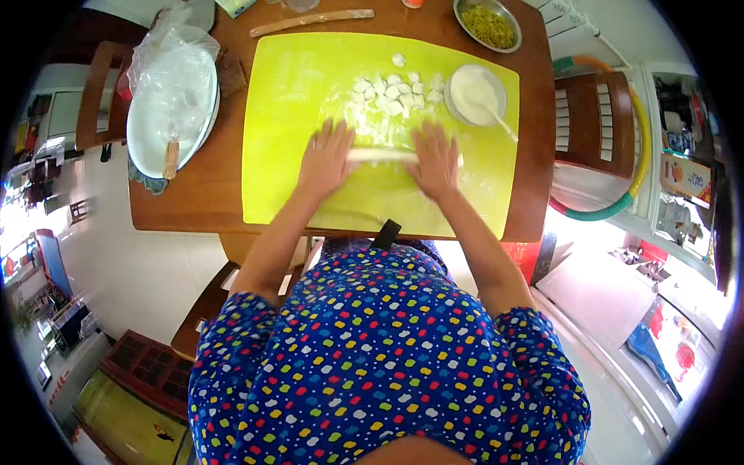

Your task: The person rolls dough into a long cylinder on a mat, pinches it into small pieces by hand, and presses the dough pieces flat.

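A long white rope of dough [382, 155] lies across the yellow-green mat [287, 101]. My left hand [328, 157] rests flat over its left end, fingers stretched forward. Over the right end lies my right hand [435, 159], palm down with the fingers spread. Just beyond the rope sit several small floured dough pieces [394, 91], with loose flour around them. One more dough piece [398, 60] is apart from the rest, farther back. At the right of the mat stands a bowl of flour [474, 94] with a white spoon [505, 128] leaning over its rim.
A wooden rolling pin [311, 22] lies behind the mat. The metal bowl of chopped green filling [488, 25] is at the back right. On the left, a large white basin [139, 151] holds a plastic bag [174, 70]. The wooden table's [186, 209] front edge is close to my body.
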Demonstrator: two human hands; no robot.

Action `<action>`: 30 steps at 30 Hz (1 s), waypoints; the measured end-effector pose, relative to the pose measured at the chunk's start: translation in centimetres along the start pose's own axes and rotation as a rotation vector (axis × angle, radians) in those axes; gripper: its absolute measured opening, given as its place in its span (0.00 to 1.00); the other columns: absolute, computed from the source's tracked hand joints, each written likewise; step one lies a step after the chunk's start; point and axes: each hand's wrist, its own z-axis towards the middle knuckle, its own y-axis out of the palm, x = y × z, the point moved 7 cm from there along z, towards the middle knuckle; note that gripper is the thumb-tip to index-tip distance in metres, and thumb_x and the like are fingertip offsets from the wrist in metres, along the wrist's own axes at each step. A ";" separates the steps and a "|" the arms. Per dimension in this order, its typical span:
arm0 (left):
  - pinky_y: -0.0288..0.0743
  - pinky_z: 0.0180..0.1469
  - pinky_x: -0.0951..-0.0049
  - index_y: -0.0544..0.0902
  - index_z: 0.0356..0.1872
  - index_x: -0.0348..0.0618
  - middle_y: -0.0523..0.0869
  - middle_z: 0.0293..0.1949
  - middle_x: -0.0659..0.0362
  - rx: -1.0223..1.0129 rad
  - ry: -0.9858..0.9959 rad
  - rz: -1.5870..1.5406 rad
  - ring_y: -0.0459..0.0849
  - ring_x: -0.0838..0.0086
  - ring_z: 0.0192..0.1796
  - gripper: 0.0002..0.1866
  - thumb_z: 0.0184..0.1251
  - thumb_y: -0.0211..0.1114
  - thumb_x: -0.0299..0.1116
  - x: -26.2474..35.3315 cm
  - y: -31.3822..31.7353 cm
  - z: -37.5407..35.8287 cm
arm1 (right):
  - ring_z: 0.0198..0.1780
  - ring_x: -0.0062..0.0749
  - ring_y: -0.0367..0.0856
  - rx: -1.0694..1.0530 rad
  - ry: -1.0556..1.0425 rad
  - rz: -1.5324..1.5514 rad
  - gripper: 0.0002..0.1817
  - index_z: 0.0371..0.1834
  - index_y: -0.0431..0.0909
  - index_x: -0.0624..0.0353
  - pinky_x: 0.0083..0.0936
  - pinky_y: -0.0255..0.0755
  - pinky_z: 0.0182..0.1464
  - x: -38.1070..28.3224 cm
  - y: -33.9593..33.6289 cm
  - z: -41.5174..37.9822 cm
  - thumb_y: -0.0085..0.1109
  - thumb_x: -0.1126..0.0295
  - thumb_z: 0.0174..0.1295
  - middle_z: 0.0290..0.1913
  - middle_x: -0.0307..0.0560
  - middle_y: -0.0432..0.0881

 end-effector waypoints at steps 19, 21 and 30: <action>0.62 0.66 0.47 0.73 0.63 0.46 0.70 0.66 0.49 0.094 0.037 -0.114 0.67 0.52 0.69 0.26 0.64 0.60 0.40 1.7 -0.8 -4.8 | 0.78 0.46 0.48 0.038 -0.069 0.079 0.37 0.73 0.60 0.47 0.58 0.39 0.74 0.9 -0.1 -5.4 0.59 0.51 0.60 0.76 0.47 0.56; 0.67 0.61 0.51 0.79 0.57 0.47 0.78 0.56 0.52 0.115 0.121 -0.200 0.75 0.56 0.59 0.21 0.61 0.60 0.31 1.0 -0.4 -8.2 | 0.76 0.46 0.51 -0.046 -0.151 0.126 0.35 0.71 0.63 0.48 0.56 0.42 0.74 0.6 0.5 -8.0 0.61 0.56 0.59 0.74 0.47 0.59; 0.66 0.59 0.53 0.81 0.53 0.52 0.77 0.51 0.55 0.073 -0.097 0.020 0.74 0.58 0.56 0.19 0.58 0.59 0.28 -6.0 -4.7 -5.9 | 0.67 0.46 0.66 0.161 -0.224 0.328 0.23 0.51 0.80 0.51 0.44 0.61 0.67 0.8 -1.7 -2.5 0.71 0.65 0.49 0.65 0.46 0.71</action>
